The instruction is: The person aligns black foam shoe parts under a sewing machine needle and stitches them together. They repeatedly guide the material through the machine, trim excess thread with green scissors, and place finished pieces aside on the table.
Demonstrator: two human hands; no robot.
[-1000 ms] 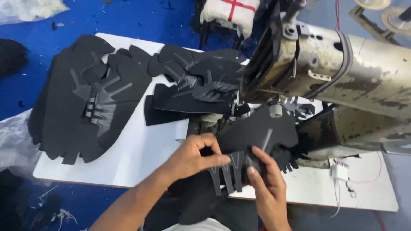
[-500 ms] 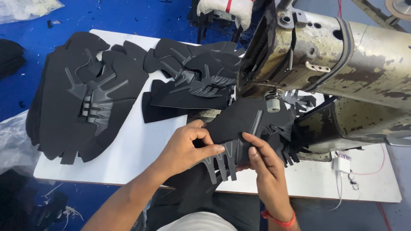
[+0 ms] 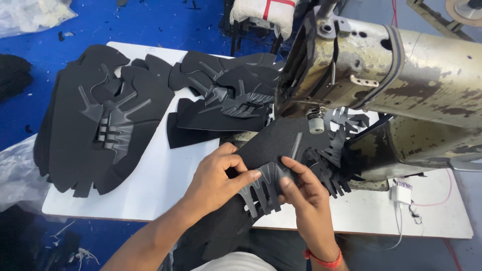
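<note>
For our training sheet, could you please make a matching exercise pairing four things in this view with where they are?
Things:
1. left hand
2. right hand
3. stack of black cut pieces
4. sewing machine

Places:
A. far left of the white table
B. upper right, above the held piece
C. pinching the black shoe upper piece from the left
D. thumb on the grey fingered overlay, from the right

Pairs: 1-C, 2-D, 3-A, 4-B
</note>
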